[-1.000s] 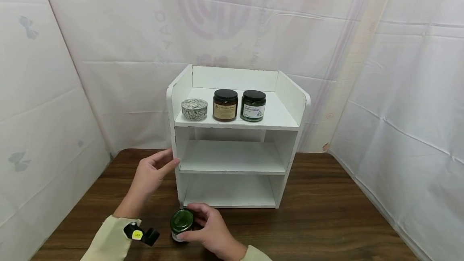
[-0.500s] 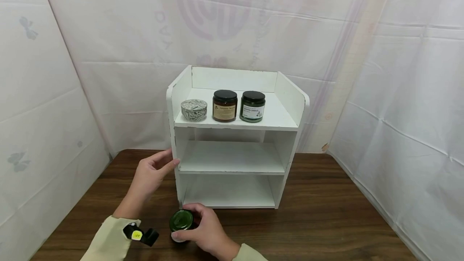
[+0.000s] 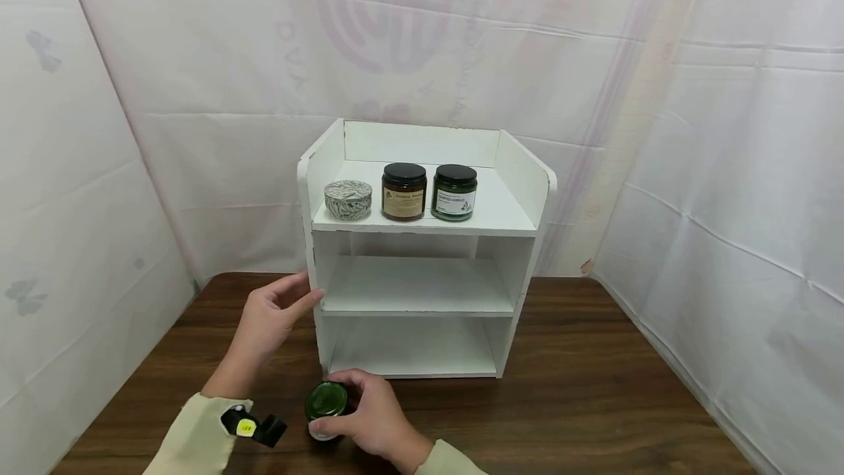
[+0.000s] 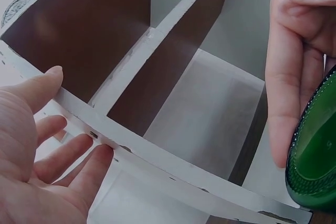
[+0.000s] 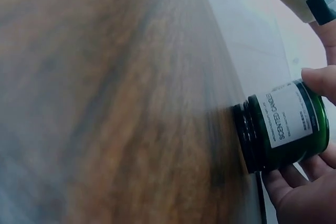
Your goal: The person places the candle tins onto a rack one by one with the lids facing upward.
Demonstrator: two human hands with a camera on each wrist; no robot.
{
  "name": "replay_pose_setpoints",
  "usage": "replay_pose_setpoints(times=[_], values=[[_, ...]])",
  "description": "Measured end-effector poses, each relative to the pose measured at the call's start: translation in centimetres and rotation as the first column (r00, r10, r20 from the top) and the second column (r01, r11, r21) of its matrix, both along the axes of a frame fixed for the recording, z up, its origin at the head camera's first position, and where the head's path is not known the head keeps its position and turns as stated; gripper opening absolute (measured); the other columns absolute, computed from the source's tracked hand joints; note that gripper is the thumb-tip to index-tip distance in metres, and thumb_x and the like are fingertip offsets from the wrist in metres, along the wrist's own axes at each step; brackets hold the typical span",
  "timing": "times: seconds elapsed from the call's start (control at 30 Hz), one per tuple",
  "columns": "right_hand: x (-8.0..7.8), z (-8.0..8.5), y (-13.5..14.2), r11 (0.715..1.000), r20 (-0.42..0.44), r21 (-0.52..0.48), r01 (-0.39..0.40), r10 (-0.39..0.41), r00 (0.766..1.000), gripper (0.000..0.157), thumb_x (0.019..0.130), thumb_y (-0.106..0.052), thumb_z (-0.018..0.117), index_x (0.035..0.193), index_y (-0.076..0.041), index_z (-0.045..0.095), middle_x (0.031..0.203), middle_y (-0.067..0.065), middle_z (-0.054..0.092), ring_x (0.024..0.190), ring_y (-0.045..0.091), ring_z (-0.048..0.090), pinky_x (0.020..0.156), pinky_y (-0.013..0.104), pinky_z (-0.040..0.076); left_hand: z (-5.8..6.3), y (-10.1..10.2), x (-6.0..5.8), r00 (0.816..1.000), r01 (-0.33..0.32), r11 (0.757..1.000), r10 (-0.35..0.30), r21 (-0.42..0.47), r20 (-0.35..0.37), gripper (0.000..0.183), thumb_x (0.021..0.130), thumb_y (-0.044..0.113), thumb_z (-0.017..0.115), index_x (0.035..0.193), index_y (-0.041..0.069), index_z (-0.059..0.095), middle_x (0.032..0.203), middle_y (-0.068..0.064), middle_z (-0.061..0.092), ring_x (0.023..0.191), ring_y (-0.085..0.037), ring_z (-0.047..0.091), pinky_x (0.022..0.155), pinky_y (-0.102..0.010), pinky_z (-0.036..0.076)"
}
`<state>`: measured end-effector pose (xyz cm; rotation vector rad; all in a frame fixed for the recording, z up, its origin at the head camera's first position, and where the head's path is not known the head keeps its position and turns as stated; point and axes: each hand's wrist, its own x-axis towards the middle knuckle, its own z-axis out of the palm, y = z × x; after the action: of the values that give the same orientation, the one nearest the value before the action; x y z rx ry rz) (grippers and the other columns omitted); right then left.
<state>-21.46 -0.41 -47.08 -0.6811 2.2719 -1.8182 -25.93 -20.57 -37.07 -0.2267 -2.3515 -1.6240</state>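
Observation:
A small green glass jar (image 3: 326,402) with a dark lid stands on the brown table, just in front of the white shelf unit (image 3: 527,189). My right hand (image 3: 369,416) grips the jar from the right, fingers curled round it. The right wrist view shows this jar (image 5: 283,124) with its white label, held between the thumb and fingers (image 5: 299,198). My left hand (image 3: 273,317) is open, its fingertips touching the unit's left side wall. From the left wrist, these fingers (image 4: 79,150) lie along the wall's front edge, with the jar (image 4: 315,161) at the right.
The top shelf carries a patterned round tin (image 3: 348,199), a brown jar (image 3: 404,192) and a green jar (image 3: 454,193). Nothing stands on the middle and bottom shelves. White sheeting closes in the table (image 3: 593,402) at the back and both sides.
Both hands keep their places, the right still round the jar. Only the head view has drifted slightly.

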Motion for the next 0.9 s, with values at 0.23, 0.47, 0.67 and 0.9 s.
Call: replay_pose_setpoints(times=[0.23,0.47,0.67,0.9], values=[[-0.02,0.47,0.11,1.000,0.001,-0.013,-0.020,0.020,1.000,0.047,0.077,-0.018,0.091,0.119,-0.011,0.072,0.112,-0.010,0.072,0.093,-0.002,0.063,0.080,0.016,0.054,0.10,0.11,-0.09,1.000,-0.009,1.000,0.008,-0.017,-0.006,0.061,0.095,0.042,0.073,0.144,0.009,0.060,0.137,-0.017,0.066,0.103,0.009,0.062,0.083,-0.015,0.054],[0.15,0.70,0.19,0.999,0.029,-0.028,-0.027,0.028,0.999,0.045,0.077,-0.014,0.090,0.118,-0.012,0.072,0.112,-0.008,0.071,0.092,-0.001,0.064,0.079,0.017,0.055,-0.02,0.03,-0.01,0.999,-0.036,0.999,0.036,-0.037,-0.011,0.061,0.095,0.044,0.073,0.144,0.008,0.060,0.136,-0.017,0.067,0.102,0.011,0.060,0.082,-0.013,0.053],[0.18,0.46,0.31,0.999,0.052,-0.036,-0.027,0.029,0.998,0.044,0.078,-0.013,0.090,0.118,-0.012,0.072,0.110,-0.010,0.071,0.091,-0.001,0.064,0.078,0.016,0.054,-0.11,0.06,0.00,0.999,-0.034,0.999,0.033,-0.039,-0.003,0.062,0.095,0.044,0.073,0.144,0.008,0.060,0.136,-0.017,0.067,0.102,0.011,0.061,0.082,-0.014,0.053],[0.03,0.24,0.25,0.997,0.046,-0.066,-0.041,0.044,0.998,0.045,0.079,-0.014,0.089,0.120,-0.009,0.071,0.111,-0.008,0.071,0.091,0.000,0.066,0.078,0.015,0.055,0.13,0.08,0.03,0.999,-0.034,0.998,0.034,-0.050,-0.007,0.060,0.095,0.044,0.073,0.143,0.009,0.061,0.136,-0.016,0.067,0.102,0.010,0.061,0.082,-0.015,0.054]])
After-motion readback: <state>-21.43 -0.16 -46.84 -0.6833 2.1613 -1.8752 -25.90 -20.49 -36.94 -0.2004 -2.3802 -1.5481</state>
